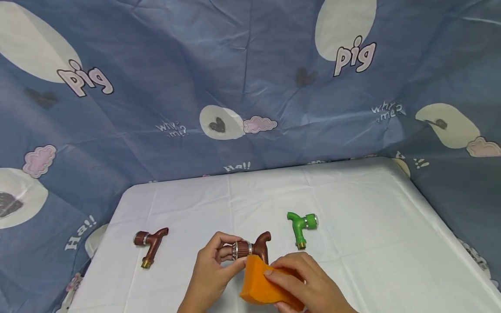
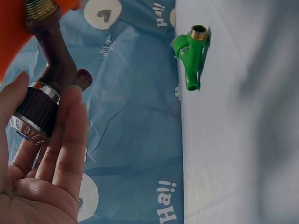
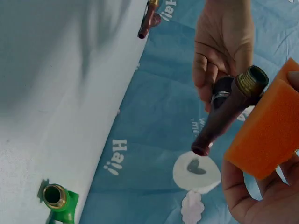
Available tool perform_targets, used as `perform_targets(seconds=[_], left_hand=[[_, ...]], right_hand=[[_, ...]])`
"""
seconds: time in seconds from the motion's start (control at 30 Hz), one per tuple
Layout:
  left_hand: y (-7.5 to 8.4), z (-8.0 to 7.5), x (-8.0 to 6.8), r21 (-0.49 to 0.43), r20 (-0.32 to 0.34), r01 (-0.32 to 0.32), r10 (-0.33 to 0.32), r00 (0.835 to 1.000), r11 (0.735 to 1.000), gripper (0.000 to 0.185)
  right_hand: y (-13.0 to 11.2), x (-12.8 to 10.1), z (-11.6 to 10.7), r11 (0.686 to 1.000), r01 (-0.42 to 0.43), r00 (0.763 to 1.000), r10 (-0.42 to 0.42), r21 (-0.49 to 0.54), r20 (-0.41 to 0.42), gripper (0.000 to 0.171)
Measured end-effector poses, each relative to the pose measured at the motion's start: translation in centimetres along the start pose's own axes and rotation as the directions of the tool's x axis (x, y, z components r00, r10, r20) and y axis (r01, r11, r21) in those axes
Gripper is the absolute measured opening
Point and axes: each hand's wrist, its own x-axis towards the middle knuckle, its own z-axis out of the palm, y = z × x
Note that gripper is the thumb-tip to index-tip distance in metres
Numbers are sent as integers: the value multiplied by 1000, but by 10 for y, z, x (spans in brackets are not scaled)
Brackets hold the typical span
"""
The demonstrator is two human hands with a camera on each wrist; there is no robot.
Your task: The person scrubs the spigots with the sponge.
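Observation:
My left hand [image 1: 219,261] holds a brown plastic faucet [image 1: 254,248] by its ribbed knob end, above the white table [image 1: 352,195]. In the left wrist view the fingers [image 2: 65,140] wrap the dark knob [image 2: 37,112]. My right hand [image 1: 301,282] grips an orange sponge [image 1: 260,282] and presses it against the faucet's body. The right wrist view shows the brass threaded end [image 3: 252,80] beside the sponge [image 3: 266,135].
A second brown faucet [image 1: 150,243] lies on the table at the left. A green faucet [image 1: 301,226] lies to the right of my hands. A blue patterned cloth [image 1: 235,78] hangs behind and around the table.

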Motion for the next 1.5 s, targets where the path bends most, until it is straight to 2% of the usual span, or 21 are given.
perform_targets(seconds=[0.13,0.23,0.5,1.03,1.2,1.4,1.5], left_hand=[[3,-2,0,-76,16,68,-67,998,995,39],[5,-2,-1,-87,29,85,-83,996,993,41],[7,-4,-1,-35,46,43,-41,998,998,41],[15,-10,-7,-134,46,76,-70,996,988,43],[15,-11,-9,-159,50,64,-57,997,985,43],[15,-12,-5,-151,40,21,-15,999,988,41],[17,-12,-1,-151,32,37,-32,999,988,42]], right_hand=[[1,3,0,1000,-4,1000,4,1,28,37],[6,5,-1,1000,-7,1000,7,-5,15,37],[13,3,-3,995,-99,995,99,-23,5,42],[12,8,-9,988,-150,987,151,-21,49,45],[10,10,-9,993,-114,993,114,-10,38,44],[5,19,-6,998,59,998,-59,13,-3,38],[5,23,-5,998,70,998,-70,-6,3,37]])
